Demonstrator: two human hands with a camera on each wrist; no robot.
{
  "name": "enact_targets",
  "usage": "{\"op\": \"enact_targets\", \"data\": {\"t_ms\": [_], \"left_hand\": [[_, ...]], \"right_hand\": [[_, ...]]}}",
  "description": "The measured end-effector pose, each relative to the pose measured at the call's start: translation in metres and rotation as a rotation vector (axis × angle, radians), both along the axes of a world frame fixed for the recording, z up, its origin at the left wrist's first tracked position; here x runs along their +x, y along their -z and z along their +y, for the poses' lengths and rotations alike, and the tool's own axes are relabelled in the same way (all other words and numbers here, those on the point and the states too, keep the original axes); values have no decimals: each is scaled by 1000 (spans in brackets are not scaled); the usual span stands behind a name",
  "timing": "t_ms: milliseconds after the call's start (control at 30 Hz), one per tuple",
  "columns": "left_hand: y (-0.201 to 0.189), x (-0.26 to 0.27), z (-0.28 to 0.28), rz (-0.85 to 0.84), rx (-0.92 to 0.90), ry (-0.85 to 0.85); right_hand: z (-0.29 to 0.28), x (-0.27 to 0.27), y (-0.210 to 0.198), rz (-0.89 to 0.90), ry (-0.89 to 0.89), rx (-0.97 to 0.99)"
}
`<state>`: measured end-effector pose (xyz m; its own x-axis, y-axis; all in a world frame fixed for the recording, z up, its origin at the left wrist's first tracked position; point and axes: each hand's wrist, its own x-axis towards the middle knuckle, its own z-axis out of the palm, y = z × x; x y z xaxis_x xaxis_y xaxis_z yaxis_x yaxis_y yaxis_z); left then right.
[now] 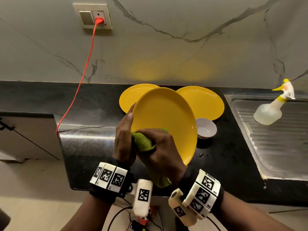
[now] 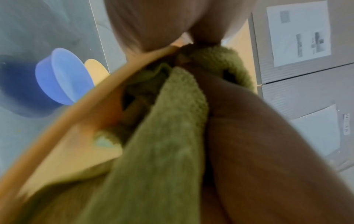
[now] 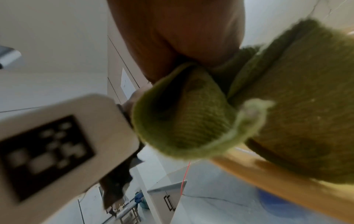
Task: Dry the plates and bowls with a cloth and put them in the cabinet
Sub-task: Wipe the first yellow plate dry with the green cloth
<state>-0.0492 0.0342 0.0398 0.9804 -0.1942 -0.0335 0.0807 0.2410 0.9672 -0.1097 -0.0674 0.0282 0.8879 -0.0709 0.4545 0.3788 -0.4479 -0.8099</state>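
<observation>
My left hand [image 1: 124, 137] grips the left rim of a yellow plate [image 1: 166, 117], tilted above the black worktop [image 1: 86, 104]. My right hand [image 1: 164, 150] clutches a bunched green cloth [image 1: 143, 141] against its near face. Two more yellow plates [image 1: 202, 101] and a small white bowl [image 1: 206, 127] lie beyond.

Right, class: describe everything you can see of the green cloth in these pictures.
The green cloth looks like soft, looped terry towelling in an olive-green shade. It is bunched up, not spread flat, and pressed against the lower left face of the tilted yellow plate. The right hand has it in its grip, fingers curled round it, while the left hand holds the plate's rim beside it. One loose corner hangs below the right hand, over the counter edge.
</observation>
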Motion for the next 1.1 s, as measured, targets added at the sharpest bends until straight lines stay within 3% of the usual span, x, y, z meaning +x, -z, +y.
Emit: {"op": "enact_targets", "data": {"t_ms": [100,267,533,667,767,833,933,1100], "left_hand": [[-11,-2,-5,59,-68,71],[-15,-4,-10,-46,-32,95],[-17,9,3,-24,-55,114],[-16,8,-1,-27,-97,112],[-21,6,-2,-37,-72,101],[-23,7,-2,-7,-51,96],[-23,11,-1,-87,-42,145],[-26,8,-2,-79,-93,178]], "right_hand": [[-6,18,-13,-24,72,22],[-15,36,-20,12,122,52],[-10,10,9,206,-274,-78],[-10,11,4,167,-203,-167],[-12,23,-9,110,-53,-241],[-16,32,-15,82,2,-171],[-15,31,-17,27,-48,-79],[-6,11,-1,-9,-116,-8]]}}
